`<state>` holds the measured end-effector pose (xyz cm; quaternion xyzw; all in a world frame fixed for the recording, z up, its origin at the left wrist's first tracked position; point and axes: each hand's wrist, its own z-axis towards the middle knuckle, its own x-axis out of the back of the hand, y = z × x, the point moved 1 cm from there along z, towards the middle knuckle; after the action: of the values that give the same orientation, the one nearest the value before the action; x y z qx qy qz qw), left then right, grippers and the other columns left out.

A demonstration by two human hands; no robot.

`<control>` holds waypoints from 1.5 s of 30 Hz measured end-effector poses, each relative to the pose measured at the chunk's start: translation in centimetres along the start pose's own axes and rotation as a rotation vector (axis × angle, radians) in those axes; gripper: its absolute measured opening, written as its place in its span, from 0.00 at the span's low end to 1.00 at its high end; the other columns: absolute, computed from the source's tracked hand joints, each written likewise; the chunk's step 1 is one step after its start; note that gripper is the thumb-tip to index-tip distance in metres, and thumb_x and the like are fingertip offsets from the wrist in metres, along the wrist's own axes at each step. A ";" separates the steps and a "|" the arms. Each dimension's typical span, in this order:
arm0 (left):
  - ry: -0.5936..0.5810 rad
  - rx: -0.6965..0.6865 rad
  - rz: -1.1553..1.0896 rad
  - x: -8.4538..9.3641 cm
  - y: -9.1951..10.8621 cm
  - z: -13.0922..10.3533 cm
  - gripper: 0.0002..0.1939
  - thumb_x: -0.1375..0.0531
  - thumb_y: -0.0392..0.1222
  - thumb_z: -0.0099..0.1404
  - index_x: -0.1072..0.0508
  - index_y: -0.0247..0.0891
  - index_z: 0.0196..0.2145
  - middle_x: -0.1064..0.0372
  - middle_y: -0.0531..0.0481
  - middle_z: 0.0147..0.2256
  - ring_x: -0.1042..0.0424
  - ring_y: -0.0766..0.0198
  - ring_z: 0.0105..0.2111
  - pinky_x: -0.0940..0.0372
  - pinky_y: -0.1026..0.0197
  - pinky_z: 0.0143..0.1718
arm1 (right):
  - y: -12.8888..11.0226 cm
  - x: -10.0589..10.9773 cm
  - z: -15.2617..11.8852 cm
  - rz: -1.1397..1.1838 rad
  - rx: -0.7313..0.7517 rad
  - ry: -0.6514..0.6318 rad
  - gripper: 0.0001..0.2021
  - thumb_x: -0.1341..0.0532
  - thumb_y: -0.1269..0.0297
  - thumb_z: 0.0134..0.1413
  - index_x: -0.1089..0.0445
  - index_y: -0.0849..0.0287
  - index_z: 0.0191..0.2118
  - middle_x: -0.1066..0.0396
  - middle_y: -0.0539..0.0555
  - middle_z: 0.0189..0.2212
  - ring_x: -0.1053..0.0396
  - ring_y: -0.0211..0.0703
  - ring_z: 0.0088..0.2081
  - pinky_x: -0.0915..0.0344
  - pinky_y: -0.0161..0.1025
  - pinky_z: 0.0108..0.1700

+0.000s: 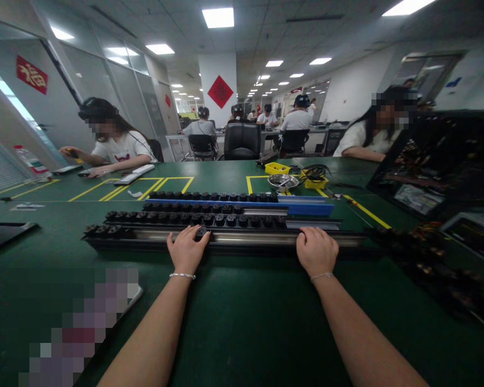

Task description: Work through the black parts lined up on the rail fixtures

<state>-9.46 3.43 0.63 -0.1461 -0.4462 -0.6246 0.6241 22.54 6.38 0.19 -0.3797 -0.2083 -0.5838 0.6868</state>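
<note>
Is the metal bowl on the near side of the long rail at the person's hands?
No, the metal bowl stands on the far side of the long rail, beyond the left hand and the right hand.

A pale, silvery beaded-looking bracelet (182, 276) circles the wrist of the bare left hand (186, 250), and a thin, silvery chain-like bracelet (321, 276) rings that of the bare right hand (317, 250), the left forearm (155, 330) and right forearm (357, 328) both bare.

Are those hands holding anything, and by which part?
The left hand has thumb and fingers at a small black piece on the front rail; the right hand touches that rail. Whether either grips cannot be told.
</note>
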 end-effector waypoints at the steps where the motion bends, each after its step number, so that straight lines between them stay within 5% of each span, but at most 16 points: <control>1: 0.002 -0.004 -0.002 0.0 0.0 0.0 0.15 0.44 0.53 0.58 0.25 0.46 0.39 0.27 0.49 0.45 0.33 0.55 0.49 0.59 0.47 0.57 | 0.0 0.0 0.0 -0.002 -0.001 -0.002 0.15 0.50 0.66 0.53 0.28 0.58 0.40 0.27 0.56 0.42 0.38 0.49 0.49 0.49 0.47 0.49; 45: -0.032 -0.047 -0.003 0.3 1.0 -0.3 0.16 0.45 0.55 0.59 0.25 0.48 0.40 0.27 0.50 0.45 0.34 0.56 0.50 0.56 0.49 0.56 | 0.0 0.0 0.0 0.009 -0.005 -0.009 0.16 0.50 0.66 0.53 0.28 0.58 0.41 0.28 0.56 0.42 0.39 0.49 0.49 0.48 0.47 0.49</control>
<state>-8.49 3.20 1.01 -0.1701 -0.4416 -0.6332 0.6125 22.56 6.40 0.19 -0.3851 -0.2082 -0.5794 0.6875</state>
